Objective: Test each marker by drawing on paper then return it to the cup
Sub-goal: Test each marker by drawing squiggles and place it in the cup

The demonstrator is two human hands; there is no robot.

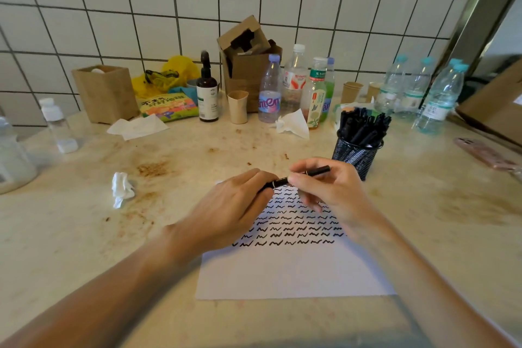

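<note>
A black marker (318, 171) lies level between both hands, just above the top of the white paper (293, 274). My left hand (234, 206) grips its left end, where the cap seems to sit. My right hand (324, 189) pinches the barrel with thumb and fingers. The paper carries several rows of black squiggles; its lower half is blank. A black mesh cup (356, 154) packed with several black markers stands just beyond my right hand.
Water bottles (440, 99) and drink bottles (269, 90) line the tiled back wall, with cardboard boxes (107, 93), paper cups (237, 107) and a brown dropper bottle (207, 93). Crumpled tissues (121, 188) lie left. A phone (485, 154) rests at the right.
</note>
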